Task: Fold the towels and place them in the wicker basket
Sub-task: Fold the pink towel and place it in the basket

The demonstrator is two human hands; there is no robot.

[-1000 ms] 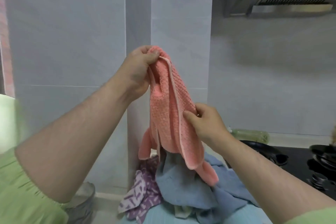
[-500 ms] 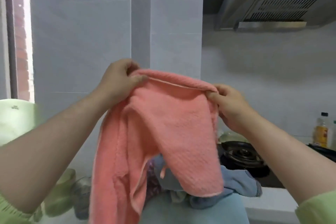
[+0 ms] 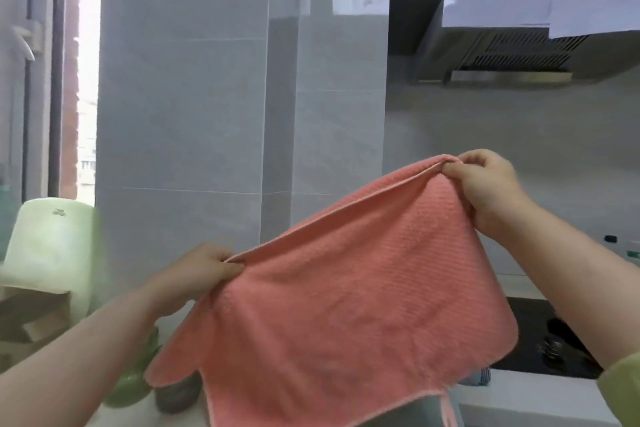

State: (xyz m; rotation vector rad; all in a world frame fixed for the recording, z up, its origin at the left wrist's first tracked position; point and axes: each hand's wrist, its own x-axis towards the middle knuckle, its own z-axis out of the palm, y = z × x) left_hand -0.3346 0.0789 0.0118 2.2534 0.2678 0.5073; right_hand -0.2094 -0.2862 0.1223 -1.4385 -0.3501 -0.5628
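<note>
Your left hand point(image 3: 197, 274) and right hand point(image 3: 485, 187) each pinched the towel point(image 3: 346, 305) at a top corner. The edge sloped, so levelling it first would likely have squared the fold.

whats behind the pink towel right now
Only a strip of blue cloth and part of the black stove peek past the pink towel. Whatever else lies behind it is covered.

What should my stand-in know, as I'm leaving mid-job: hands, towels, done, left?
Left hand pinches one top corner of the pink towel, held low. Right hand pinches the other top corner, held higher.
The towel hangs spread in the air, unfolded. The basket is not in view.
Done: no fold visible.
Left: fold this towel, put it in the basket, then any other towels.
</note>
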